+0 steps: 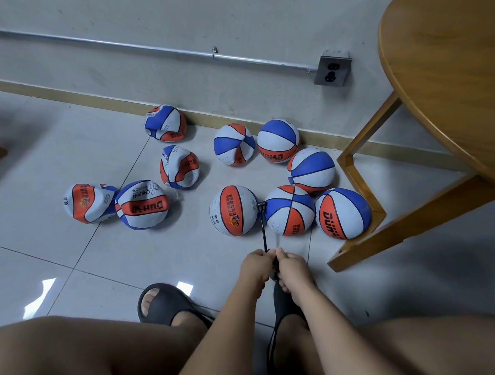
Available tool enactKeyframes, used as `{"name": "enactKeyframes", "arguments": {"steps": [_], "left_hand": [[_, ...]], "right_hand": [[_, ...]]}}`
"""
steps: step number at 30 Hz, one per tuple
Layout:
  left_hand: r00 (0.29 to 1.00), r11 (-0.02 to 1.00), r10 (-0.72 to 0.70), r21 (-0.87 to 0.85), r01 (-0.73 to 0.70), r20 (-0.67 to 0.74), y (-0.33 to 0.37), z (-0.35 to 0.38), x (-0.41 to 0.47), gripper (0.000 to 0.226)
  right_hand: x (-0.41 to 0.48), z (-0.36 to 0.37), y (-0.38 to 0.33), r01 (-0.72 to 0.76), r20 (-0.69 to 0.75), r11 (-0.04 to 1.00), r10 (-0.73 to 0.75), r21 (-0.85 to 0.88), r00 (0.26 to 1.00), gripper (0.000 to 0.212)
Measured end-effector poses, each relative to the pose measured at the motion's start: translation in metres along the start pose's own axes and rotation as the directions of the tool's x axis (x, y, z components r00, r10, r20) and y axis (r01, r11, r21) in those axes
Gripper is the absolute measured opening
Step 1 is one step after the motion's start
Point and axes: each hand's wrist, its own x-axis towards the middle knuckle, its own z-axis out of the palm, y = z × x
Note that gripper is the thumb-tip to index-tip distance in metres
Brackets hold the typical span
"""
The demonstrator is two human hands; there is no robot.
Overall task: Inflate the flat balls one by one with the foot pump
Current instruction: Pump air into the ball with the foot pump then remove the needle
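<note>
L hand (254, 268) & R hand (292, 267) close together, fingers curled round the hose (263, 229). Its far end plugs into a ball (233, 210) on the floor; flat balls (180, 167) lie further left.

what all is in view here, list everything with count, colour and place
basketballs: ten, orange, blue and white, on the floor by the wall; four on the left crumpled flat
pump hose: one, black, from the front basketball to the hands
table: one, wooden, right
wall socket: one, grey metal, low on the wall
conduit: one, metal, along the wall
slipper: one, black, on the left foot
left hand: grips the pump hose
right hand: grips the pump hose
</note>
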Motion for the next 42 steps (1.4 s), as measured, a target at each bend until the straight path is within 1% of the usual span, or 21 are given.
{"name": "enactKeyframes", "arguments": {"steps": [3,5,9,12,14,18,21,24,28,31,33,34,38,40,42], "left_hand": [[0.995,0.992,0.091,-0.084,-0.093,-0.028,0.027,-0.008,-0.006,0.035],[0.989,0.981,0.142,-0.128,-0.146,-0.041,0.047,-0.016,-0.011,0.036],[0.975,0.968,0.209,-0.123,-0.218,-0.082,0.066,-0.024,-0.015,0.037],[0.978,0.974,0.192,-0.105,-0.2,-0.081,0.059,-0.018,-0.013,0.038],[0.982,0.98,0.171,-0.084,-0.178,-0.084,0.053,-0.017,-0.009,0.038],[0.991,0.991,0.123,-0.043,-0.125,-0.046,0.04,-0.014,-0.001,0.038],[0.997,0.997,0.075,-0.012,-0.076,-0.024,0.025,-0.009,0.003,0.039],[0.999,0.999,0.03,0.038,-0.03,-0.011,0.007,-0.004,0.007,0.038],[0.999,0.994,-0.034,0.106,0.032,0.018,-0.014,0.0,0.011,0.041],[0.998,0.991,-0.053,0.123,0.049,0.025,-0.019,-0.003,0.007,0.045],[1.0,0.994,-0.02,0.106,0.018,0.013,-0.012,-0.008,0.0,0.043],[1.0,0.996,0.014,0.085,-0.014,0.005,-0.005,-0.01,-0.004,0.041],[0.986,0.986,0.162,-0.031,-0.163,-0.043,0.037,-0.018,-0.023,0.041],[0.976,0.974,0.206,-0.082,-0.211,-0.07,0.057,-0.022,-0.03,0.041],[0.969,0.968,0.231,-0.081,-0.239,-0.093,0.067,-0.025,-0.034,0.042]], "right_hand": [[-0.004,-0.007,-0.032,0.073,-0.042,0.996,-0.07,0.059,0.997,0.041],[-0.008,-0.012,-0.052,0.112,-0.069,0.99,-0.107,0.082,0.992,0.044],[-0.011,-0.018,-0.071,0.141,-0.073,0.982,-0.133,0.122,0.988,0.045],[-0.008,-0.014,-0.063,0.144,-0.058,0.982,-0.138,0.121,0.989,0.045],[-0.005,-0.011,-0.057,0.113,-0.038,0.988,-0.11,0.108,0.993,0.045],[0.002,-0.009,-0.041,0.076,0.004,0.989,-0.077,0.124,0.997,0.038],[0.007,-0.006,-0.023,0.046,0.026,0.99,-0.05,0.136,0.998,0.038],[0.009,-0.003,-0.004,0.015,0.049,0.996,-0.019,0.087,0.999,0.041],[0.011,0.002,0.021,-0.066,0.049,0.997,0.068,-0.03,0.997,0.049],[0.006,0.002,0.023,-0.106,0.04,0.993,0.108,-0.044,0.993,0.049],[0.001,0.0,0.013,-0.078,0.027,0.996,0.079,-0.045,0.996,0.049],[-0.002,-0.002,0.006,-0.037,0.016,0.999,0.038,-0.031,0.999,0.048],[-0.01,-0.006,-0.035,0.126,-0.078,0.987,-0.119,0.097,0.99,0.045],[-0.012,-0.012,-0.054,0.192,-0.137,0.977,-0.178,0.098,0.975,0.045],[-0.013,-0.015,-0.062,0.212,-0.154,0.973,-0.196,0.095,0.968,0.044]]}}
